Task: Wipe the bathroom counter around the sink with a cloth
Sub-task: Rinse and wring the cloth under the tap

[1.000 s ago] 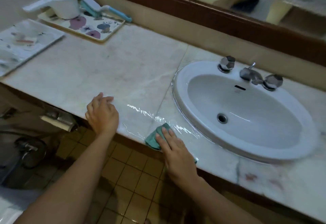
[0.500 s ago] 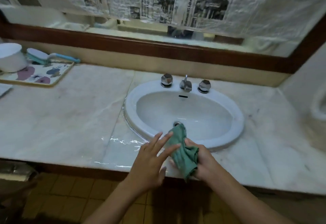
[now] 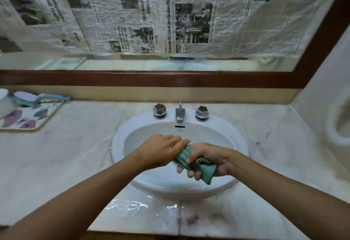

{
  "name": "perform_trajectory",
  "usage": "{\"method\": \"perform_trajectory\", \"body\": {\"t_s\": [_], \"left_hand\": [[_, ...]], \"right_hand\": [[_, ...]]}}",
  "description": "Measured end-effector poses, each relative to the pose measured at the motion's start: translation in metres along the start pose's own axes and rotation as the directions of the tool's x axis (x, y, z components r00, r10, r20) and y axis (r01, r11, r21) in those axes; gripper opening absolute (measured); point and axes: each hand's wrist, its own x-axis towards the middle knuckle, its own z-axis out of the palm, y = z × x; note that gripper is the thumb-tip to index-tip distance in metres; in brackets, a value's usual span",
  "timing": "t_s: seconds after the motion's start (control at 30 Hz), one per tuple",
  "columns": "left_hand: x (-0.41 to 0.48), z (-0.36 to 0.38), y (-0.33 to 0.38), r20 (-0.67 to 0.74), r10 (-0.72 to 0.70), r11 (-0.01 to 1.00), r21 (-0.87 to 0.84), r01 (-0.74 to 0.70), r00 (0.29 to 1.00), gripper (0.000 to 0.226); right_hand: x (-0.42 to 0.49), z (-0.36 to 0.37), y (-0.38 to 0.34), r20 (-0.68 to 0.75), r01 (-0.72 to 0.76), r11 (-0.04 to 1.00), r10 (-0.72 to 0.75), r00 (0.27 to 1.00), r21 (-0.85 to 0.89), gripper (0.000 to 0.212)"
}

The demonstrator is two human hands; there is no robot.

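Cloth (image 3: 207,171) partly hidden; scoop (image 3: 3,103) cut by edge.
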Motion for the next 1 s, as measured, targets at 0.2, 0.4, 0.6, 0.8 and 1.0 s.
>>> {"method": "perform_trajectory", "body": {"t_s": [0.2, 0.4, 0.6, 0.8, 1.0], "left_hand": [[0.043, -0.011, -0.018, 0.361, -0.175, 0.984, 0.097, 0.150, 0.916, 0.025], [0.061, -0.002, -0.021, 0.551, -0.429, 0.884, 0.096, 0.457, 0.716, 0.014], [0.058, 0.020, -0.035, 0.642, -0.448, 0.732, -0.137, 0.668, 0.622, 0.011], [0.048, 0.027, -0.030, 0.741, -0.391, 0.386, -0.406, 0.828, 0.546, 0.020], [0.017, 0.022, -0.031, 0.874, -0.189, -0.045, -0.463, 0.885, 0.447, 0.037]], "right_hand": [[0.025, -0.011, -0.027, -0.352, -0.047, 0.803, -0.208, 0.913, -0.595, 0.023], [0.063, -0.009, -0.039, -0.420, -0.313, 0.290, -0.470, 0.776, -0.904, 0.009], [0.079, -0.014, -0.042, -0.323, -0.383, 0.012, -0.562, 0.761, -0.924, 0.023], [0.086, -0.022, -0.035, -0.123, -0.325, -0.221, -0.623, 0.773, -0.920, 0.024], [0.098, -0.004, -0.028, 0.018, -0.275, -0.361, -0.634, 0.773, -0.891, 0.037]]}}
